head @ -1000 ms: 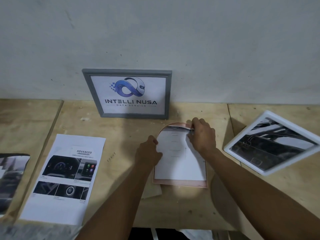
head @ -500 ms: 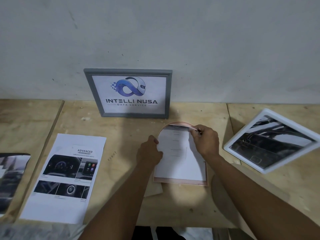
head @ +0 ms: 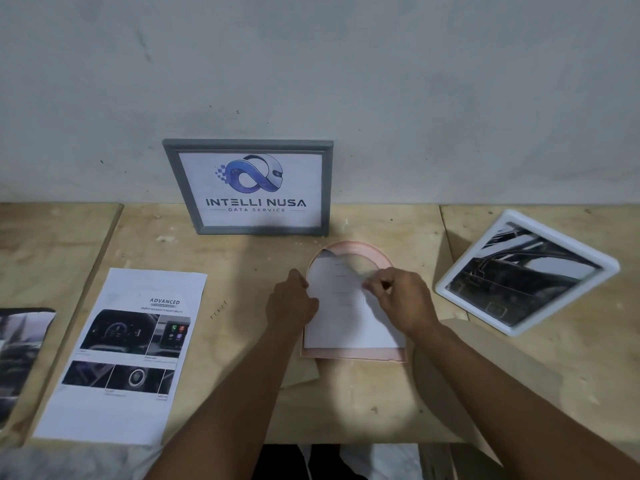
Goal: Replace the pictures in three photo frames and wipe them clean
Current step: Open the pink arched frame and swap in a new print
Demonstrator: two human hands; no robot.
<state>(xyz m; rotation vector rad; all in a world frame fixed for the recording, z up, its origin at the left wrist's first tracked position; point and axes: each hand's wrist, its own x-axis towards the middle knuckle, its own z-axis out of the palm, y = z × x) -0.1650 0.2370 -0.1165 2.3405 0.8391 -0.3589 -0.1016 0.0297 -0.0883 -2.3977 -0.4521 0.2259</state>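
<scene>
Wooden table (head: 242, 410), two bare forearms reaching in from the near edge. Near left: printed sheet (head: 117, 355) with "ADVANCED" heading and car-interior photos, flat on the table. Far-left edge: dark photo print (head: 20, 355), partly cut off.

Centre: pink arch-topped frame (head: 353, 355) lying flat, white paper (head: 349, 317) on it, upper right part of the paper peeled up off the arch. Left hand (head: 291, 306) rests on the left edge of frame and paper, fingers curled down; whether it grips or only presses, cannot tell. Right hand (head: 403, 299) closed in a pinch on the lifted paper edge, thumb and fingers together. A tan board corner (head: 298, 375) sticks out under the frame's near left corner.

Right, apart from the hands: white square frame (head: 526, 271) with a dark car picture, turned at an angle.

Far, leaning upright against the grey wall (head: 346, 81): grey frame (head: 247, 187) showing "INTELLI NUSA DATA SERVICE" logo.
</scene>
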